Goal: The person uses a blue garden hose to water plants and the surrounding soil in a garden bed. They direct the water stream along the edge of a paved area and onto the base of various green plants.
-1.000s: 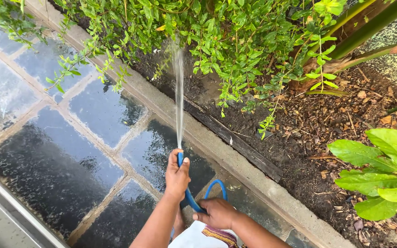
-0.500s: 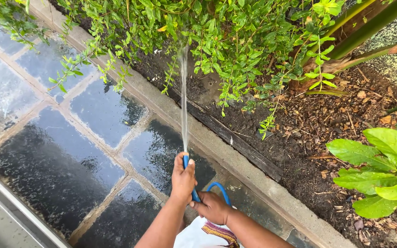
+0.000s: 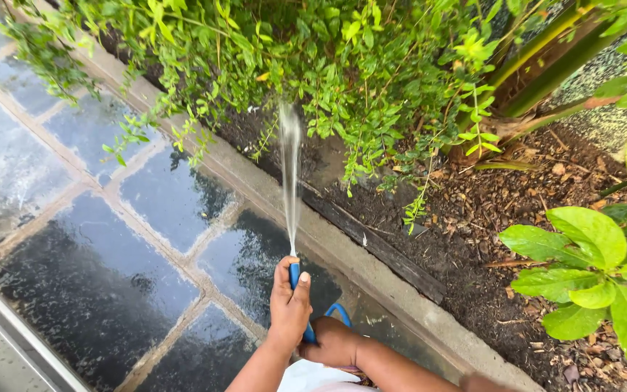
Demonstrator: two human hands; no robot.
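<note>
Fingers [image 3: 282, 290] wrapped around hose [image 3: 294, 276].

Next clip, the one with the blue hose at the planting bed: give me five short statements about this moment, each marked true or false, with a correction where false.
1. The left hand grips the blue hose near its open end. True.
2. The water jet lands on the dark paving tiles. False: it shoots over the concrete kerb into the soil under the small-leaved shrub.
3. The right hand holds the hose lower down, close to the person's body. True.
4. The paving tiles are dry. False: they are wet and glossy.
5. The large-leaved plant stands to the left of the water jet. False: it stands at the right edge of the view.
</note>
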